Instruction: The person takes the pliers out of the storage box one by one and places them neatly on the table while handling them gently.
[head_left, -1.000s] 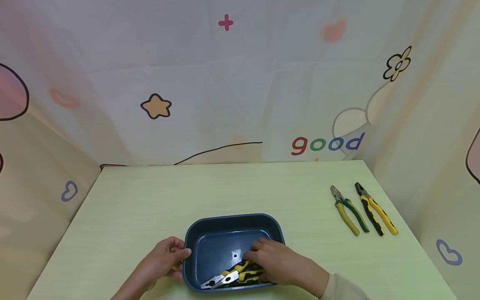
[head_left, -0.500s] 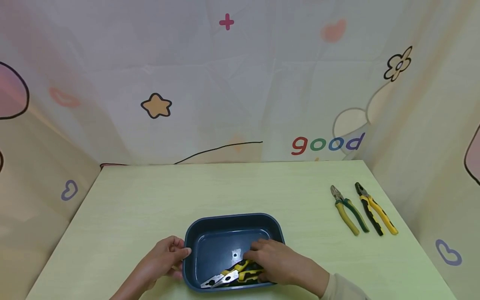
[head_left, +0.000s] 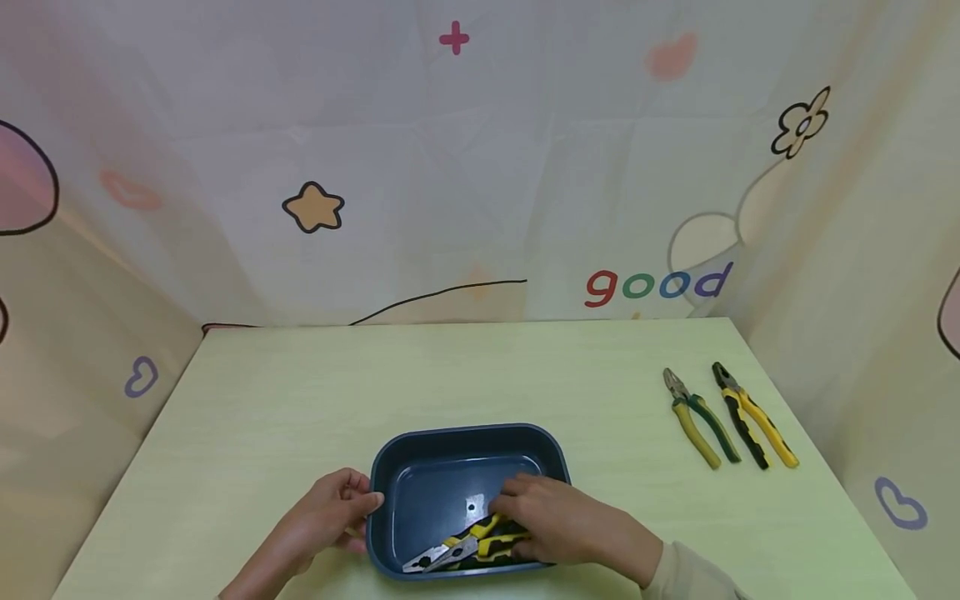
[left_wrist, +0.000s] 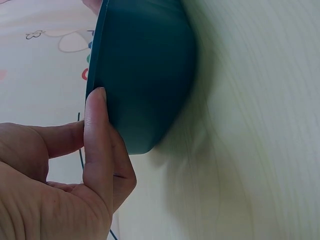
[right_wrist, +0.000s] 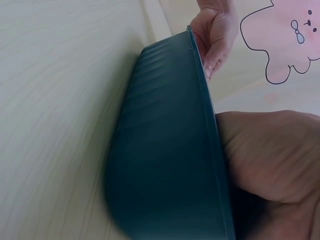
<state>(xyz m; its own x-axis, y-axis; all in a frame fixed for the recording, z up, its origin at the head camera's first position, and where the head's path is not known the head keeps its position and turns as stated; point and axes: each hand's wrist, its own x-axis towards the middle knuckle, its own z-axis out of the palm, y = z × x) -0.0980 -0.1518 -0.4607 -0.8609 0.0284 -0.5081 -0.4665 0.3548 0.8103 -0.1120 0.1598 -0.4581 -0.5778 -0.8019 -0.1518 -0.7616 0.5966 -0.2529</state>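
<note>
Yellow-and-black pliers (head_left: 471, 546), at least two pairs by the heads visible, lie inside the tray (head_left: 435, 492), along its near wall, one overlapping the other. Heads point toward the tray's left end; handle ends are covered by the right hand (head_left: 551, 521). Its fingers bend over the handles, with the thumb on the near side; fingertips are hidden and the right wrist view shows only the back of the hand behind the rim, so whether the grip is closed cannot be determined. A pale sleeve (head_left: 686, 575) covers that forearm.

Left hand (head_left: 333, 508) pinches the tray's left end wall, one digit inside the rim and fingers outside.

Handling assessment: the pliers are judged rigid, robust and heavy for their size. Bare metal heads would probably slip; the coloured handle sleeves appear the better hold, both legs taken together so they do not spread. The tray looks like light, fairly stiff plastic with smooth sides; its rim is the sensible place to steady it.

Beyond, at the right of the table (head_left: 300, 392), a green-handled pair (head_left: 681, 402) and another yellow-handled pair (head_left: 753, 411) lie side by side, handles spread, well apart from the tray. Behind stands a printed cloth (head_left: 420, 208) bearing a star (head_left: 313, 208).
</note>
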